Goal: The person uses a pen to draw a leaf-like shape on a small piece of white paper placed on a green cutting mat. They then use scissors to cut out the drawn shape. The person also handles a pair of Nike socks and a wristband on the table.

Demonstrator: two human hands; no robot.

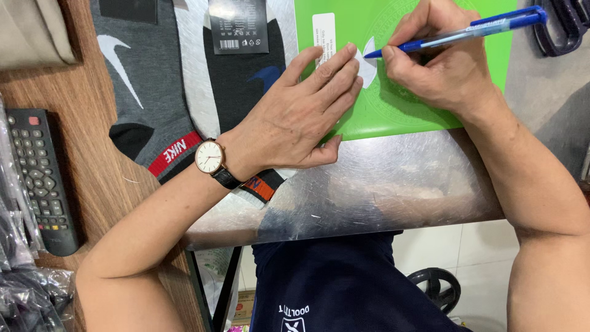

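Steel tabletop [393,184] fills the middle, scratched and shiny, butted against a wooden surface [86,178] on the left side of the view. Green sheet [418,104] lies flat on the steel at the top, near edge parallel to the table edge. Two socks overlap steel and wood: grey sock [144,92] with red cuff band, black sock [239,92] with orange cuff band and a card label at its top. Black remote [40,178] sits on the wood, far left. Left hand [295,117], watch on wrist, lies flat, fingers spread slightly and pressed down on a small white paper slip [367,67] that rests on the green sheet; not gripping anything. Right hand [439,67] pinches a blue pen [458,34] between thumb and fingers, tip touching the slip just beside the left fingertips. White sticker label [324,34] on the sheet, above the left fingers.
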